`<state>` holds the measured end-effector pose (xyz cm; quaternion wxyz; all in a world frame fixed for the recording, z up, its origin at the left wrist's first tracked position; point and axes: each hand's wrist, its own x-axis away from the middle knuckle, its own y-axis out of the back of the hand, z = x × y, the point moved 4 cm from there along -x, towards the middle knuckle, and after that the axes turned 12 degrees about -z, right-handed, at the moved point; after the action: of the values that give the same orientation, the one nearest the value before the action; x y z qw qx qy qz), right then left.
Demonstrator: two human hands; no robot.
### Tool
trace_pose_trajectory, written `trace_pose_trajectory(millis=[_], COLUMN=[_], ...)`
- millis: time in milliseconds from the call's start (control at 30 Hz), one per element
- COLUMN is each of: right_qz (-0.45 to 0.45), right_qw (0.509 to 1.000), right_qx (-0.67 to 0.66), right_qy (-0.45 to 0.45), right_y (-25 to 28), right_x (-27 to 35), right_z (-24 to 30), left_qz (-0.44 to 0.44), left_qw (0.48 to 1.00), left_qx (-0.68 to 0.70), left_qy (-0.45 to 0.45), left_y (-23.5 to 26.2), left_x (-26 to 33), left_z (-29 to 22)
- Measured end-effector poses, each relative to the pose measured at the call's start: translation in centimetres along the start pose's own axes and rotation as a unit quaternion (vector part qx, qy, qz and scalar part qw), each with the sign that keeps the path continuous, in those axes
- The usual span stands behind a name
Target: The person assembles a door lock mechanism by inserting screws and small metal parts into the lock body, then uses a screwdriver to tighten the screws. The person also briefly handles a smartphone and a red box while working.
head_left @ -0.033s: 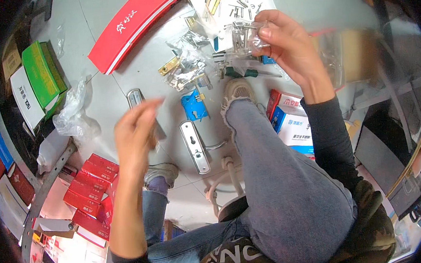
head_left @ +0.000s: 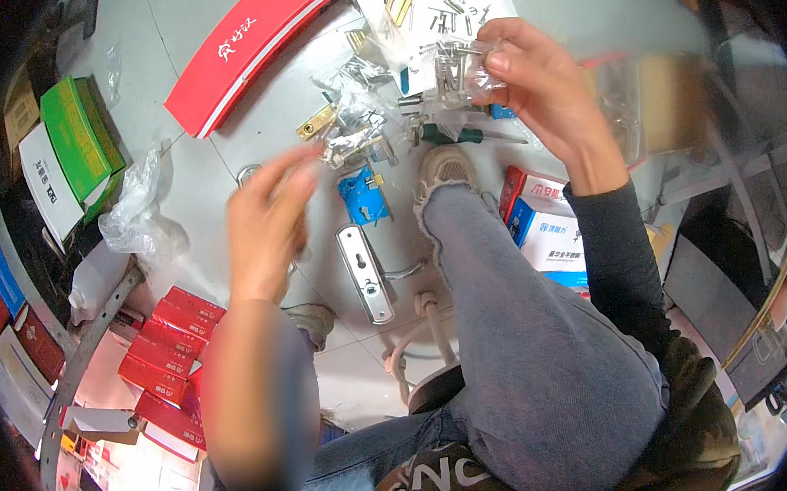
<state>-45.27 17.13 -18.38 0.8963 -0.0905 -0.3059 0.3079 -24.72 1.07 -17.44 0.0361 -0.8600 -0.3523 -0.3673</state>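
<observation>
Up at the right, my right hand (head_left: 532, 67) pinches a clear plastic bag of screws (head_left: 458, 66) between thumb and fingers. My left hand (head_left: 272, 204) is in the air, slightly blurred, its fingers stretched to the right with nothing visible in them. Its fingertips come near a pile of clear bags with metal parts (head_left: 358, 134). A brass lock cylinder (head_left: 316, 123) lies beside that pile. Below it are a blue-wrapped lock body (head_left: 363, 199) and a silver door handle plate (head_left: 362, 270). A second handle plate (head_left: 248, 173) is mostly hidden behind my left hand.
White paper (head_left: 495, 1) holds loose screws and brass bars. A long red box (head_left: 252, 45) lies at the upper left. Green-handled screwdriver (head_left: 459, 136) lies by my shoe. Boxes (head_left: 548, 235) stand by my right leg; red boxes (head_left: 169, 357) are stacked at left.
My left hand has moved up and to the right, toward the pile of bags, and its thumb and fingers have spread. My right hand with the bag has barely moved.
</observation>
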Motion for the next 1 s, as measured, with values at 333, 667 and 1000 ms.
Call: trace_pose_trajectory(millis=[333,667,1000], right_qz=[0.012,-0.033,-0.056], right_qw=[0.999,0.998,0.996], right_qx=[-0.018,-0.009,-0.045], right_qy=[0.041,0.054,0.043], right_y=[-0.5,0.2,0.4], right_x=[1.4,1.5,1.3], right_z=[1.3,0.8,0.5], left_qz=[0.056,0.103,0.207], left_qw=[0.989,0.979,0.918], left_qx=[0.083,0.177,0.327], left_qy=[-0.105,0.003,0.09], left_y=[-9.6,-10.0,-9.7], left_x=[-1.7,-1.1,-1.1], left_z=[-4.9,-4.4,-4.2])
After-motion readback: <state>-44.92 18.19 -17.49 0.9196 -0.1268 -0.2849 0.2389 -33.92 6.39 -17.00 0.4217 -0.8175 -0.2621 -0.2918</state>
